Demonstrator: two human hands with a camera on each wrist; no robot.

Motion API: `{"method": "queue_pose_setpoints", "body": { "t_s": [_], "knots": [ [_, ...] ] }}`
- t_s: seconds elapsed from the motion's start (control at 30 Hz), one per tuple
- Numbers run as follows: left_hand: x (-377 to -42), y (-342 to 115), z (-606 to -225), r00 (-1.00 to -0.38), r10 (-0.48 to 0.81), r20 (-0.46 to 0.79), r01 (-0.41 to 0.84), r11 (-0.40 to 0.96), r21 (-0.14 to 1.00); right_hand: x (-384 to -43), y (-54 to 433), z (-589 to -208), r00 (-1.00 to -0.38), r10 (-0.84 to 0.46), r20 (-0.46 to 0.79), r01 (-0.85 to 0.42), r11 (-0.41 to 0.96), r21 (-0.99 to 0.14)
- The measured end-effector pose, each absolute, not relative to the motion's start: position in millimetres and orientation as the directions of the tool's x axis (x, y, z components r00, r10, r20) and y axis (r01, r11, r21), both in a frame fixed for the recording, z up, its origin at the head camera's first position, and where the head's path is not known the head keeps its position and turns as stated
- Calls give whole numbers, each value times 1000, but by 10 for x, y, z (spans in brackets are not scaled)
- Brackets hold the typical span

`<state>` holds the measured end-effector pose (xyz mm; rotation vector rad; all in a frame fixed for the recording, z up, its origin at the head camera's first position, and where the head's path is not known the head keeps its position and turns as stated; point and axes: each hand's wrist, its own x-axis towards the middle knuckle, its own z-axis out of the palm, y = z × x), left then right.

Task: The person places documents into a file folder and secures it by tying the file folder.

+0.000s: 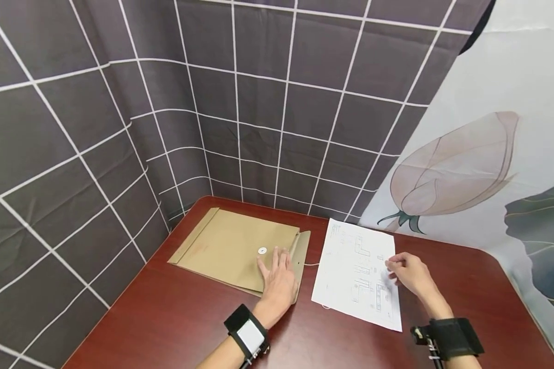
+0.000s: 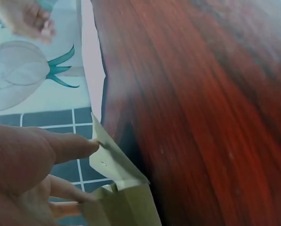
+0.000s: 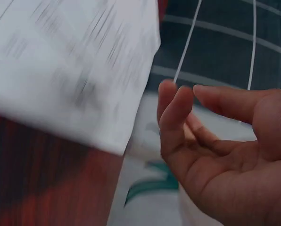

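A tan paper document envelope [image 1: 235, 246] lies on the table with a round white button near its right side. Its flap [image 1: 301, 251] extends on the right, with a thin string running off it toward the paper. My left hand [image 1: 279, 282] rests on the envelope's right end, fingers spread; the left wrist view has the thumb against the flap [image 2: 113, 162]. To the right is a white sheet of paper [image 1: 346, 266] printed with line drawings. Beside its right edge is my right hand [image 1: 411, 271]. The right wrist view shows those fingers loosely bent, nothing between them, apart from the sheet [image 3: 74, 61].
The dark red wooden table [image 1: 166, 318] has rounded far corners. A dark grid-patterned cloth [image 1: 258, 118] hangs behind it and on the left. A white cloth with a flower print [image 1: 452, 179] hangs at the right. Part of the string shows under the paper's lower left edge.
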<state>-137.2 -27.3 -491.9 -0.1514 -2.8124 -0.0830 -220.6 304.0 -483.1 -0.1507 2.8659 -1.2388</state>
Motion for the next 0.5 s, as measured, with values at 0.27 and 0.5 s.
{"method": "queue_pose_setpoints", "body": {
  "t_s": [0.27,0.5],
  "knots": [
    [-1480,-123,-4797,-858,97,505,169,980,100,-2016,3223,-4636,-995,16,-100,74,786,-613],
    [-1820,217,-4582,-900,115,421,226,948,225,-2017,3091,-4481,-983,60,-173,146,830,-538]
  ]
}}
